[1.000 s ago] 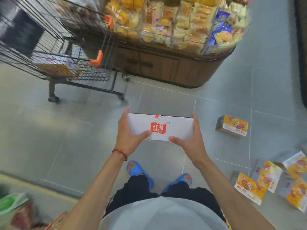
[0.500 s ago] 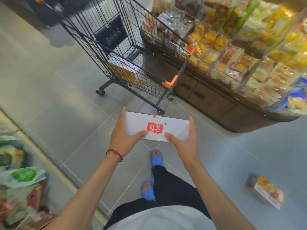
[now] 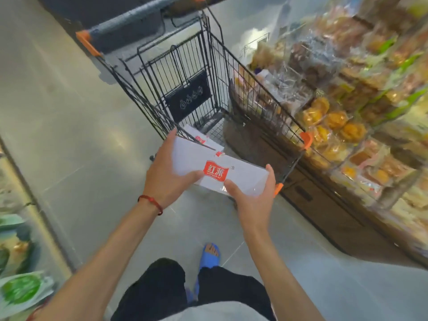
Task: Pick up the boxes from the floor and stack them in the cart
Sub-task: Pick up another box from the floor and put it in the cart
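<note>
White box (image 3: 234, 176) with a red logo patch, black wire cart (image 3: 203, 89) with orange corner caps and a grey handle, red cord bracelet (image 3: 151, 203), blue sandal (image 3: 210, 255), pale grey tiled floor (image 3: 69, 135), brown wooden display base (image 3: 324, 205), yellow-orange packaged pastries (image 3: 333, 121)

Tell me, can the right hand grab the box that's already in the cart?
Probably not yet. The right hand and left hand both grip the white box, which hangs between them and the other box inside the cart. The cart's top is open, though.
</note>
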Action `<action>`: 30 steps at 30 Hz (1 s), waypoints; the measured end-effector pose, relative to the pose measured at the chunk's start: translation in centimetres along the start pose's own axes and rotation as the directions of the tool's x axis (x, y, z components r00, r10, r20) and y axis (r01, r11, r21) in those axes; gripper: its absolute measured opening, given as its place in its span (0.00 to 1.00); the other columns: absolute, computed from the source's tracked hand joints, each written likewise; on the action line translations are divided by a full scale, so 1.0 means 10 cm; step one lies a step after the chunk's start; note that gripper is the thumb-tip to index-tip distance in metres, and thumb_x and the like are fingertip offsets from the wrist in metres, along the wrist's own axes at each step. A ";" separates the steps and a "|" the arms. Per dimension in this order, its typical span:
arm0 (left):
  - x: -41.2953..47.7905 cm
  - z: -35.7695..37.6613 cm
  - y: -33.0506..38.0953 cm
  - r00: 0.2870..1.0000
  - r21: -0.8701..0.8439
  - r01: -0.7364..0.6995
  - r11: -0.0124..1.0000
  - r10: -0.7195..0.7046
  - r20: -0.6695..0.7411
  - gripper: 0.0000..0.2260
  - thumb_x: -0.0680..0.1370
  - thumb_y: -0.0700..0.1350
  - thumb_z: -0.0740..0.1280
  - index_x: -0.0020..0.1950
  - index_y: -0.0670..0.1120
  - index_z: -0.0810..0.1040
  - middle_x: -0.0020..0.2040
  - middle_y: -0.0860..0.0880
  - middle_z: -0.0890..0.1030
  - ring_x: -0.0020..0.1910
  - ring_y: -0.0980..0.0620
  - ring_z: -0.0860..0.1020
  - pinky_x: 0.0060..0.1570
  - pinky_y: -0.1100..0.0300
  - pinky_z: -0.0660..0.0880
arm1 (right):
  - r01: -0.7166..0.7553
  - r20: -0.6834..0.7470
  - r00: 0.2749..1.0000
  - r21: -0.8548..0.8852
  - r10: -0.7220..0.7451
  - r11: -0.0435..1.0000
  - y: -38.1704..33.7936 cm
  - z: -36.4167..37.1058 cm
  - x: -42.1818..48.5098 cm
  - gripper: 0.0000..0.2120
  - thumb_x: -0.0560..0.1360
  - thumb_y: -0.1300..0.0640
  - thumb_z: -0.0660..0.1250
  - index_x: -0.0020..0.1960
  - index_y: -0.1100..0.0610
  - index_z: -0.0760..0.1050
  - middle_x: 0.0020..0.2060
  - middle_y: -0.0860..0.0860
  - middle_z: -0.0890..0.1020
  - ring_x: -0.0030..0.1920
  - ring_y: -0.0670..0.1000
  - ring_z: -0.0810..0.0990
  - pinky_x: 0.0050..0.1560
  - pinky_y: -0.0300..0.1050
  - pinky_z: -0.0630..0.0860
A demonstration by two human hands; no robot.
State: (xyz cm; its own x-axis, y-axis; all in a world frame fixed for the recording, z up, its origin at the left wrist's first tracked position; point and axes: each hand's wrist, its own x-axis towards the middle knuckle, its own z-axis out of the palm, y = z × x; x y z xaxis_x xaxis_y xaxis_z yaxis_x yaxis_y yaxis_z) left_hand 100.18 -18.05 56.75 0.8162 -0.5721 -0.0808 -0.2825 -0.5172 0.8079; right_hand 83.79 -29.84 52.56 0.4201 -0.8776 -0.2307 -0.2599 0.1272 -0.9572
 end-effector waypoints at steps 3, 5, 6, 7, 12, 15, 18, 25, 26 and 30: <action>0.53 -0.05 0.10 0.999 0.009 -0.034 0.999 0.034 0.007 0.47 0.68 0.48 0.80 0.80 0.53 0.56 0.77 0.55 0.65 0.74 0.55 0.64 0.69 0.60 0.62 | 0.004 -0.058 0.998 -0.062 -0.007 0.998 -0.24 0.25 0.39 0.47 0.69 0.57 0.82 0.80 0.52 0.60 0.69 0.47 0.73 0.61 0.32 0.70 0.54 0.12 0.56; 0.89 -0.08 0.12 0.998 0.013 -0.058 0.998 0.058 0.031 0.47 0.68 0.49 0.80 0.80 0.53 0.55 0.78 0.56 0.64 0.74 0.56 0.64 0.68 0.64 0.60 | 0.006 -0.095 0.995 -0.069 -0.013 0.998 -0.31 0.40 0.66 0.47 0.68 0.55 0.83 0.79 0.51 0.60 0.68 0.47 0.74 0.65 0.42 0.71 0.63 0.19 0.60; 1.06 -0.09 0.10 0.997 0.007 -0.069 0.998 0.069 0.045 0.47 0.68 0.49 0.79 0.80 0.54 0.55 0.78 0.56 0.64 0.74 0.56 0.64 0.68 0.64 0.60 | 0.006 -0.112 0.994 -0.071 -0.014 0.997 -0.35 0.49 0.78 0.47 0.68 0.53 0.83 0.79 0.50 0.60 0.67 0.46 0.74 0.66 0.44 0.73 0.71 0.32 0.65; 1.23 -0.10 0.08 0.995 0.002 -0.082 0.997 0.082 0.061 0.47 0.68 0.49 0.79 0.80 0.54 0.55 0.77 0.56 0.64 0.74 0.56 0.65 0.68 0.63 0.62 | 0.005 -0.132 0.991 -0.078 -0.016 0.997 -0.37 0.59 0.90 0.48 0.67 0.52 0.84 0.78 0.48 0.60 0.67 0.45 0.74 0.67 0.46 0.74 0.73 0.44 0.69; 2.10 -0.12 0.03 0.970 -0.004 -0.126 0.992 0.123 0.211 0.47 0.67 0.50 0.80 0.79 0.56 0.56 0.76 0.54 0.66 0.71 0.53 0.67 0.69 0.54 0.66 | -0.058 -0.259 0.965 -0.038 0.047 0.998 -0.41 1.06 1.34 0.48 0.66 0.49 0.84 0.77 0.44 0.58 0.64 0.41 0.73 0.63 0.44 0.75 0.65 0.42 0.73; 2.52 -0.09 0.04 0.943 0.014 -0.157 0.987 0.146 0.300 0.47 0.66 0.51 0.80 0.78 0.58 0.57 0.74 0.54 0.68 0.69 0.50 0.69 0.67 0.52 0.69 | -0.125 -0.325 0.938 0.005 0.120 0.992 -0.43 1.29 1.52 0.48 0.66 0.49 0.84 0.76 0.43 0.57 0.61 0.39 0.72 0.61 0.45 0.76 0.56 0.34 0.72; 2.85 0.01 0.05 0.919 0.039 -0.172 0.984 0.146 0.366 0.46 0.66 0.51 0.80 0.77 0.58 0.56 0.73 0.52 0.68 0.68 0.47 0.71 0.67 0.44 0.71 | -0.170 -0.379 0.908 0.057 0.179 0.984 -0.43 1.44 1.70 0.48 0.66 0.52 0.84 0.75 0.44 0.57 0.58 0.39 0.73 0.58 0.43 0.77 0.53 0.32 0.73; 3.52 0.51 -0.09 0.883 0.082 -0.115 0.990 0.064 0.465 0.46 0.67 0.51 0.80 0.76 0.60 0.56 0.75 0.55 0.67 0.70 0.48 0.70 0.69 0.44 0.70 | -0.276 -0.439 0.853 0.083 0.284 0.957 -0.29 1.55 2.33 0.48 0.67 0.53 0.84 0.77 0.46 0.57 0.57 0.37 0.70 0.54 0.38 0.74 0.47 0.23 0.71; 3.60 0.59 -0.12 0.882 0.087 -0.099 0.991 0.047 0.468 0.46 0.67 0.51 0.80 0.76 0.60 0.56 0.75 0.55 0.67 0.70 0.48 0.70 0.69 0.45 0.70 | -0.294 -0.427 0.852 0.085 0.301 0.952 -0.24 1.54 2.43 0.48 0.67 0.54 0.84 0.76 0.46 0.57 0.55 0.34 0.69 0.53 0.36 0.74 0.44 0.22 0.71; 3.87 0.91 -0.24 0.860 0.092 -0.018 0.996 -0.032 0.509 0.46 0.67 0.46 0.80 0.78 0.55 0.56 0.77 0.54 0.65 0.73 0.50 0.67 0.70 0.51 0.66 | -0.360 -0.397 0.844 0.079 0.361 0.929 -0.05 1.51 2.80 0.48 0.66 0.54 0.84 0.75 0.45 0.57 0.60 0.39 0.73 0.58 0.41 0.76 0.59 0.35 0.76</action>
State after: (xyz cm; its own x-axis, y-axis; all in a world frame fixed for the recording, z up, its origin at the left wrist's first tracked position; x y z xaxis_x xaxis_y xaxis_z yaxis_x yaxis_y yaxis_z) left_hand 127.89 -44.72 46.37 0.4548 -0.7996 -0.3922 -0.3424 -0.5635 0.7519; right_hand 108.80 -47.47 44.00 -0.0843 -0.8781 -0.4710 -0.3243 0.4711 -0.8203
